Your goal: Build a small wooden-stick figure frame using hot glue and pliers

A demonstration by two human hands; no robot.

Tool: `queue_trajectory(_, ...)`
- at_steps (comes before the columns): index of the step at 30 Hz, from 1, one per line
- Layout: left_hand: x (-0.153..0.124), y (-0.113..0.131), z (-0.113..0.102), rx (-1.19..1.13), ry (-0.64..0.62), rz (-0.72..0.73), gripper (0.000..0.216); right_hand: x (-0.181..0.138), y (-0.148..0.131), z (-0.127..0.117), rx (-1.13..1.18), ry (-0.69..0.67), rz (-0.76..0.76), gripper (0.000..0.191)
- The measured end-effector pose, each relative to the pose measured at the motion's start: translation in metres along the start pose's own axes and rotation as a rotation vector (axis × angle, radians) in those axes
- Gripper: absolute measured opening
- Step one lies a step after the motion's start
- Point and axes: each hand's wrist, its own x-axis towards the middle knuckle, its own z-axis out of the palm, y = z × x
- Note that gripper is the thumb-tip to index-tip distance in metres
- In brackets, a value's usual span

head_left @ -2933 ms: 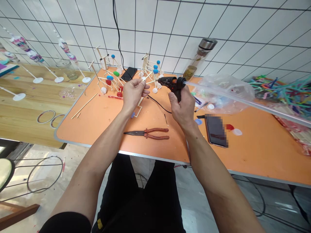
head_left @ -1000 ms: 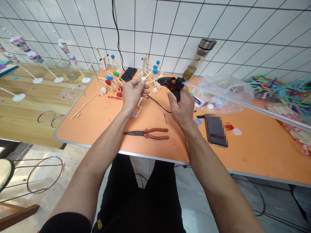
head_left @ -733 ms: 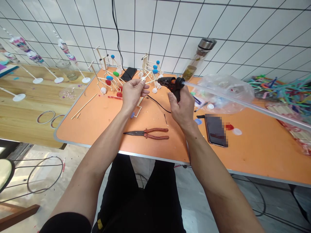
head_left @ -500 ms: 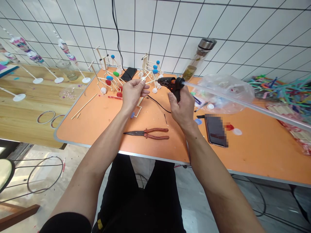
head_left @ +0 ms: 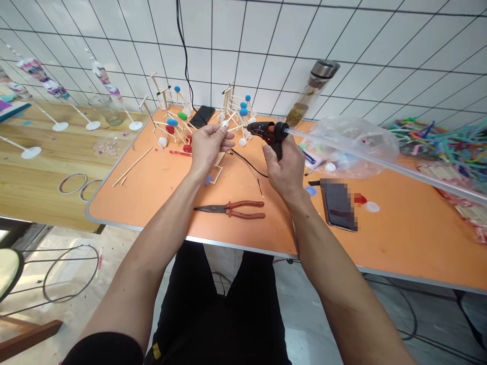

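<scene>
Between the thumb and fingers of my left hand (head_left: 209, 144) is a thin wooden stick (head_left: 230, 119), pinched near the middle of the table. My right hand (head_left: 285, 165) is wrapped round the grip of a black hot glue gun (head_left: 262, 129). A long clear glue stick (head_left: 365, 157) sticks out of the gun's back end toward the right. The nozzle points left at the stick, and I cannot tell whether they touch. Stick models with coloured caps (head_left: 167, 114) stand behind my left hand. Red-handled pliers (head_left: 230, 209) lie in front of both hands.
A dark phone (head_left: 202, 116) lies by the wall, and another phone (head_left: 338, 205) is at the right. A glass bottle (head_left: 312, 91), a clear plastic bag (head_left: 353, 144) and coloured pipe cleaners (head_left: 429, 142) are at the back right. Loose sticks (head_left: 133, 166) lie at the left.
</scene>
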Motion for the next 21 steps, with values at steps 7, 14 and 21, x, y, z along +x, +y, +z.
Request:
queue_trajectory(7,0.0024,-0.0024,-0.0029,-0.014,-0.005,-0.001,0.026,0.0004,0.0034,0.0033,-0.001,0.014,0.024,0.06)
queue_trajectory(14,0.0023,-0.0017,-0.0046,-0.005,0.011,-0.003,0.022,0.0009,0.0038,-0.0029,0.004,0.056,0.03,0.059)
queue_trajectory(21,0.0022,-0.0015,-0.0024,-0.02,0.003,-0.006,0.023,-0.0002,-0.0028,-0.0014,0.035,0.041,0.021,0.059)
